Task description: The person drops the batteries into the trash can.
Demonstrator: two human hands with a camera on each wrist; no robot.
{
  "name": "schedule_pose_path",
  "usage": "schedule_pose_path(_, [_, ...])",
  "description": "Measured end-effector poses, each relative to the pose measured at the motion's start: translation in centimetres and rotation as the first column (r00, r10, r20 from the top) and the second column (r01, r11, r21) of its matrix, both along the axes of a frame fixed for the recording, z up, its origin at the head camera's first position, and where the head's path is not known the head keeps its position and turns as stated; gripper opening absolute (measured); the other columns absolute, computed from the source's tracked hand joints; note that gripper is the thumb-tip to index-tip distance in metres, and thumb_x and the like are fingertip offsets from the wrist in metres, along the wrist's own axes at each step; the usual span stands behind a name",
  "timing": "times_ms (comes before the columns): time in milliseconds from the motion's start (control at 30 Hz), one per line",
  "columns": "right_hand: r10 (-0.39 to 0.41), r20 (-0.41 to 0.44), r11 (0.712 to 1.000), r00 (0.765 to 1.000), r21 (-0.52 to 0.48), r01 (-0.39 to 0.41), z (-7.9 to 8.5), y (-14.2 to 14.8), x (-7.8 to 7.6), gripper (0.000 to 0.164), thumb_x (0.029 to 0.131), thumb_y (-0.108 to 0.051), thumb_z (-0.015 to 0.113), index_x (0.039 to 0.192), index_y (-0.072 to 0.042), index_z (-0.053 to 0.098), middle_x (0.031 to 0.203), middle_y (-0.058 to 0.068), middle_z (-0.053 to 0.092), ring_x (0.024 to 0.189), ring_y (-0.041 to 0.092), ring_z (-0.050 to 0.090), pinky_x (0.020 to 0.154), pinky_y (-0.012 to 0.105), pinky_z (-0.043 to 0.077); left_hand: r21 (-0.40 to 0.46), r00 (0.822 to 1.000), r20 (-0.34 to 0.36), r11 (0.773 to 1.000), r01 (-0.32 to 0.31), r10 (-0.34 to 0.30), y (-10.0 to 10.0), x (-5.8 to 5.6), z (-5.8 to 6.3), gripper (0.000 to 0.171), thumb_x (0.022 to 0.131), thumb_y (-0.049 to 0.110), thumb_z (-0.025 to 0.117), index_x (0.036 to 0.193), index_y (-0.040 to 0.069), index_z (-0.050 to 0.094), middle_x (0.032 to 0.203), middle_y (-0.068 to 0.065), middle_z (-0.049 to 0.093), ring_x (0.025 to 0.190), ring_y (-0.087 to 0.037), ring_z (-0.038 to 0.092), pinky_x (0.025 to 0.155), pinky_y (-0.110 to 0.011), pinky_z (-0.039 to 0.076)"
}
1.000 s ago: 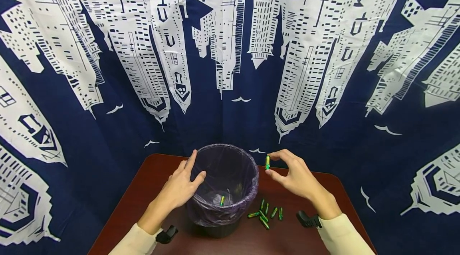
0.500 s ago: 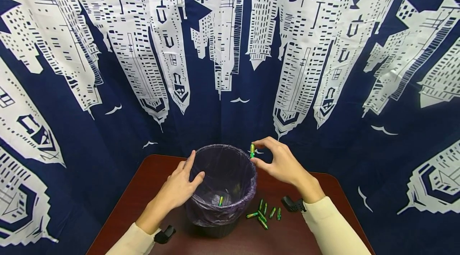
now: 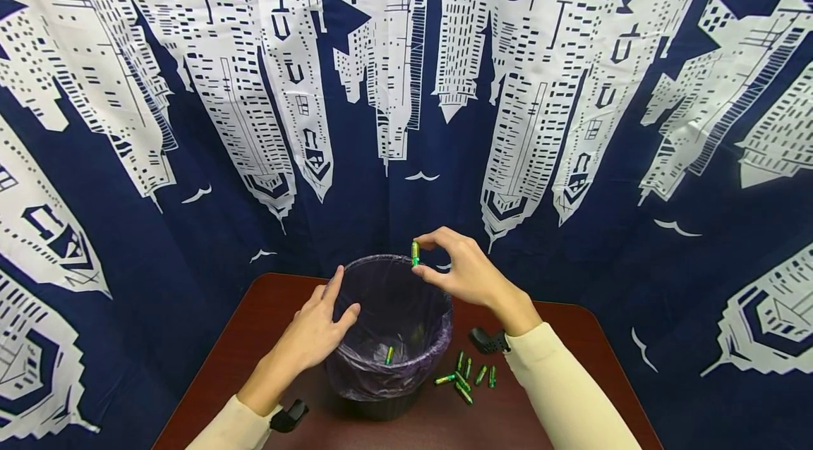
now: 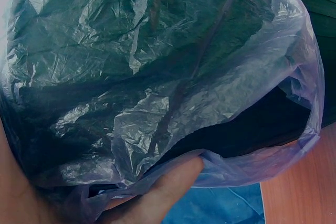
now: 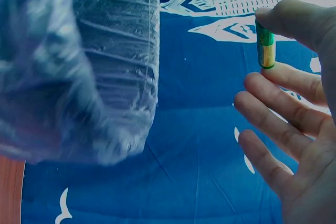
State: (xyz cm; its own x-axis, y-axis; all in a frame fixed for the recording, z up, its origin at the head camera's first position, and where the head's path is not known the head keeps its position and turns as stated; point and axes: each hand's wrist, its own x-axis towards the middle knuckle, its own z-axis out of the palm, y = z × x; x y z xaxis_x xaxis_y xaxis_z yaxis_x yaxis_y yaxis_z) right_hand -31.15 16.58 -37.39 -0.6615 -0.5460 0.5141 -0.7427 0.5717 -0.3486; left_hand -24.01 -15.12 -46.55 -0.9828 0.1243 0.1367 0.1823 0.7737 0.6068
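A bin with a thin purple plastic liner (image 3: 390, 383) stands on the table; one green and yellow battery (image 3: 389, 355) shows inside it. At the bin's left rim is my left hand (image 3: 314, 330), thumb and forefinger spread and fairly straight. The left wrist view has a finger (image 4: 176, 182) against the liner's edge (image 4: 241, 169). My right hand (image 3: 466, 270) pinches another green and yellow battery (image 3: 416, 253) upright between thumb and forefinger, near the bin's far right rim. In the right wrist view, that battery (image 5: 265, 45) sits between the fingertips, the other fingers spread.
Several green batteries (image 3: 462, 379) lie loose on the reddish-brown table (image 3: 540, 337), right of the bin. Behind the table hangs a navy cloth (image 3: 356, 224) printed with white buildings. Dark wrist mounts (image 3: 488, 341) sit at both cuffs.
My right hand has moved left and slightly upward with the battery, from beside the bin to its far right rim. My left hand has stayed nearly in place.
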Motion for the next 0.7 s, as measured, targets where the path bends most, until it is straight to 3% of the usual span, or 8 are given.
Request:
schedule_pose_path(267, [0.046,0.022,0.999,0.999,-0.010,-0.046,0.3,-2.2,-0.6,0.044,0.101,-0.023,0.093,0.139,-0.007,0.079,0.131,0.010,0.082,0.124,0.029,0.079,0.112,0.052,0.065,-0.004,1.000,0.010,1.000,0.003,-0.003,0.0,0.1,0.1,0.093,0.117,0.054,0.062,0.189,0.019,0.016,0.179,-0.032,0.045,0.148,-0.057,0.068,0.120,-0.082,0.053])
schedule_pose_path(700, [0.032,0.092,0.999,0.995,0.023,-0.034,-0.1,-4.1,-1.3,0.046,0.103,-0.028,0.090,0.143,-0.007,0.078,0.135,0.011,0.081,0.128,0.030,0.079,0.116,0.052,0.065,-0.010,1.000,0.024,1.000,0.002,-0.001,0.0,0.0,0.1,0.092,0.117,0.053,0.062,0.189,0.020,0.015,0.178,-0.033,0.045,0.145,-0.058,0.069,0.117,-0.079,0.057])
